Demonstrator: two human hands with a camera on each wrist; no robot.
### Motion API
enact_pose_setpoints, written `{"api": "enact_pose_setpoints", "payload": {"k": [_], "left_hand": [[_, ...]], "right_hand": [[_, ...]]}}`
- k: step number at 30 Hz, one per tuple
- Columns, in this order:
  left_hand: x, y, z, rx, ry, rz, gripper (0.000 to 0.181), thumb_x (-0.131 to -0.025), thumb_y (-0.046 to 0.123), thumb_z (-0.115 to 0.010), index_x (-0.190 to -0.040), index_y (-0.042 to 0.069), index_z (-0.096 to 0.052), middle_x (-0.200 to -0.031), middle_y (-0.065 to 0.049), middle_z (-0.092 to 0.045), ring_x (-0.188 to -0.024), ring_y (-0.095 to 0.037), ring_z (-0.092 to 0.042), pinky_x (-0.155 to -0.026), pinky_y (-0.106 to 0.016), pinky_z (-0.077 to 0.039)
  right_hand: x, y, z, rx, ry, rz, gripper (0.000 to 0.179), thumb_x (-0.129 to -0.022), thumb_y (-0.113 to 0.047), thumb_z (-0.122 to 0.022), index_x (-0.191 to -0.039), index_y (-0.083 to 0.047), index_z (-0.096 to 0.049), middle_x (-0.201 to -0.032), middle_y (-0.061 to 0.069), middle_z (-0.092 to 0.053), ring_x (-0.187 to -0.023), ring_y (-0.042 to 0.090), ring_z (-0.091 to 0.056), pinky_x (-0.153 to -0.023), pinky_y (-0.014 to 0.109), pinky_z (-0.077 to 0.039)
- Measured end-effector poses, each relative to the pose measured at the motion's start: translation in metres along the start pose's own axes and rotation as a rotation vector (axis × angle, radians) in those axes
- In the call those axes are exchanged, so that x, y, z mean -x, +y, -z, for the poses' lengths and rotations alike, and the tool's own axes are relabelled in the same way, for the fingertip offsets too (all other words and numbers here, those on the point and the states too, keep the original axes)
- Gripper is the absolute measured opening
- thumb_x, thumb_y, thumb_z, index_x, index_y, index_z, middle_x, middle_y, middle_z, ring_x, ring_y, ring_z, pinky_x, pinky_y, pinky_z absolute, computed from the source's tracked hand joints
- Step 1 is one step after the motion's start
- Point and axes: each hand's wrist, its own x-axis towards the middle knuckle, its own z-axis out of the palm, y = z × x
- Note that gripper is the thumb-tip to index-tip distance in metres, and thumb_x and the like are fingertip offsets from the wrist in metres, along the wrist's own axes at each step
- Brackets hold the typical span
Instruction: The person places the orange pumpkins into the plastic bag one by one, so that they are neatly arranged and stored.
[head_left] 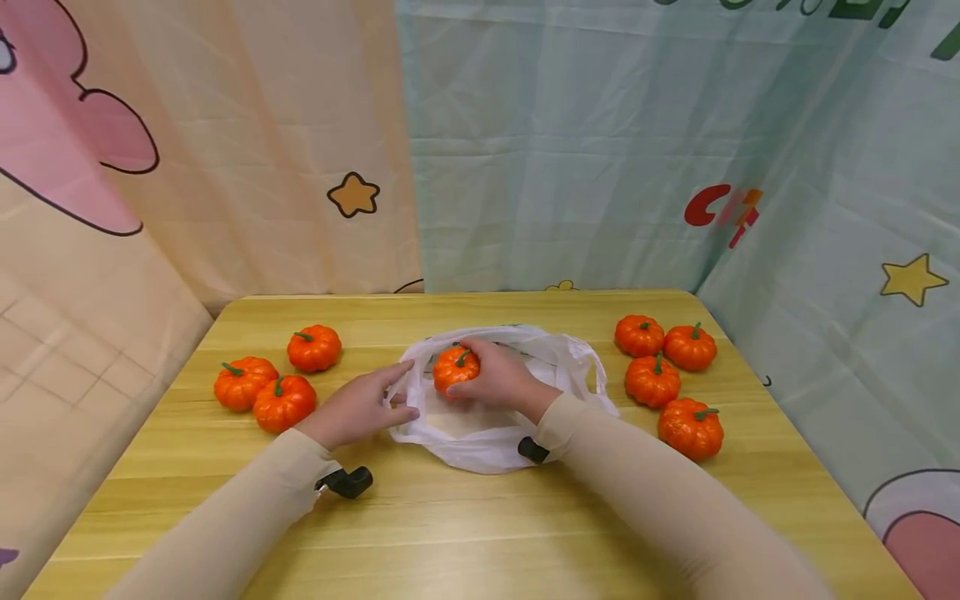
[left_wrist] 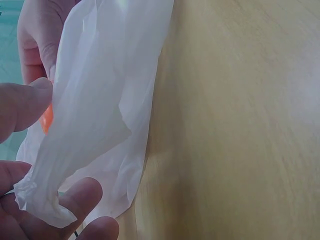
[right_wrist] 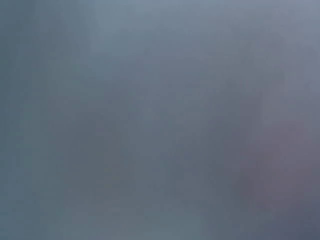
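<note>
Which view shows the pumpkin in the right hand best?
The head view: it shows the pumpkin with its stem. Left wrist has only an orange sliver beside the bag; right wrist, just blur.

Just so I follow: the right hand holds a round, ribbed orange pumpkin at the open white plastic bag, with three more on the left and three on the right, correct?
Not quite: the head view shows four round, ribbed orange pumpkins on the right. The rest holds.

My head view is bright, with a pale sheen on the near table (head_left: 480, 537). My left wrist view is dimmer, a soft shadow beside the bag (left_wrist: 107, 75); my right wrist view is all grey-blue blur.
</note>
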Motion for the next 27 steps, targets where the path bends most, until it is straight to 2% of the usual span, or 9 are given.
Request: {"api": "enact_pose_setpoints", "payload": {"k": [2, 5, 10, 13, 20, 27], "left_hand": [[0.000, 0.000, -0.001, -0.001, 0.000, -0.006, 0.089, -0.092, 0.043, -0.080, -0.165, 0.014, -0.037, -0.094, -0.006, -0.057, -0.074, -0.018, -0.049, -0.077, -0.036, -0.045], [0.000, 0.000, -0.002, 0.001, 0.005, -0.012, 0.089, -0.092, 0.043, -0.080, -0.165, 0.014, -0.037, -0.088, -0.003, -0.053, -0.073, -0.017, -0.049, -0.078, -0.036, -0.045], [0.000, 0.000, -0.002, 0.018, 0.003, -0.015, 0.088, -0.092, 0.041, -0.080, -0.165, 0.013, -0.037, -0.079, -0.001, -0.049, -0.068, -0.016, -0.047, -0.071, -0.033, -0.044], [0.000, 0.000, -0.002, 0.027, -0.004, -0.012, 0.088, -0.093, 0.040, -0.080, -0.164, 0.013, -0.037, -0.077, 0.000, -0.049, -0.067, -0.016, -0.047, -0.067, -0.032, -0.043], [0.000, -0.001, -0.004, 0.047, -0.011, -0.001, 0.089, -0.092, 0.040, -0.080, -0.165, 0.014, -0.036, -0.081, -0.002, -0.052, -0.069, -0.017, -0.049, -0.068, -0.032, -0.045], [0.000, -0.003, -0.005, 0.054, -0.009, 0.011, 0.089, -0.092, 0.040, -0.080, -0.165, 0.014, -0.036, -0.078, -0.001, -0.053, -0.067, -0.016, -0.050, -0.065, -0.030, -0.044]], "right_hand": [[-0.002, -0.001, -0.003, -0.001, 0.001, -0.008, 0.088, -0.085, -0.042, -0.088, -0.157, -0.013, -0.046, -0.148, 0.009, -0.060, -0.127, 0.029, -0.060, -0.117, 0.045, -0.046], [-0.004, -0.002, -0.008, 0.010, -0.002, -0.007, 0.088, -0.085, -0.042, -0.088, -0.157, -0.011, -0.046, -0.149, 0.010, -0.059, -0.128, 0.029, -0.059, -0.117, 0.045, -0.046], [-0.005, -0.004, -0.012, 0.031, -0.010, 0.008, 0.089, -0.087, -0.042, -0.087, -0.158, -0.010, -0.045, -0.151, 0.012, -0.057, -0.130, 0.030, -0.058, -0.118, 0.045, -0.045], [-0.003, -0.005, -0.012, 0.023, -0.027, 0.009, 0.092, -0.086, -0.040, -0.088, -0.160, -0.011, -0.042, -0.154, 0.012, -0.055, -0.133, 0.031, -0.057, -0.119, 0.046, -0.044], [-0.001, -0.002, -0.013, -0.003, -0.047, -0.004, 0.094, -0.086, -0.026, -0.088, -0.163, -0.012, -0.037, -0.158, 0.012, -0.051, -0.138, 0.033, -0.054, -0.121, 0.049, -0.041], [-0.001, -0.007, -0.015, -0.018, -0.072, 0.004, 0.093, -0.089, -0.027, -0.086, -0.164, -0.009, -0.034, -0.161, 0.014, -0.048, -0.142, 0.033, -0.053, -0.123, 0.047, -0.039]]}}
